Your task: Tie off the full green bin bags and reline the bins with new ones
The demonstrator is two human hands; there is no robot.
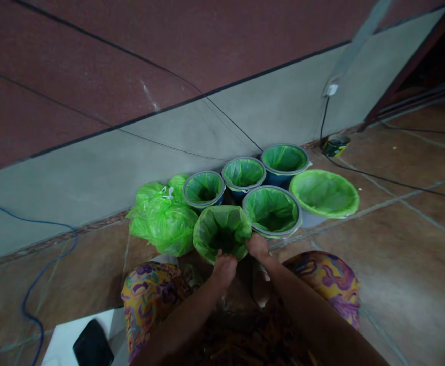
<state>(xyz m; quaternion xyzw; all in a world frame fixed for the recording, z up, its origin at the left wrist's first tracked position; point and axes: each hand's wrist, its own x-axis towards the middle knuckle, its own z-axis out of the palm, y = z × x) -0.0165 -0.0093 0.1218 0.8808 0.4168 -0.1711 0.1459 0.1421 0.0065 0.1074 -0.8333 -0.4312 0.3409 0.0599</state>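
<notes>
A trash bin lined with a green bag (pixel 203 239) stands on the floor between my knees, its mouth tilted towards me. My left hand (pixel 225 267) grips the green bin liner at the near edge of the rim. On the right side of the same rim, my right hand (pixel 258 247) has its fingers closed on the liner too. Just beyond my right hand is a grey-rimmed bin (pixel 272 233) with a green liner inside. Tied green plastic bags (pixel 163 218) lie bunched to the left of the bin. The bin's lower body is hidden by my hands and arms.
More lined bins stand behind: a left one (pixel 203 205), a middle one (pixel 244 189), a back right one (pixel 283 175) and a wide one (pixel 324 216). A small tin (pixel 336 146) sits by the wall near a black cable (pixel 390 183). A phone-like black object (pixel 93 343) rests on a white box (pixel 60 338).
</notes>
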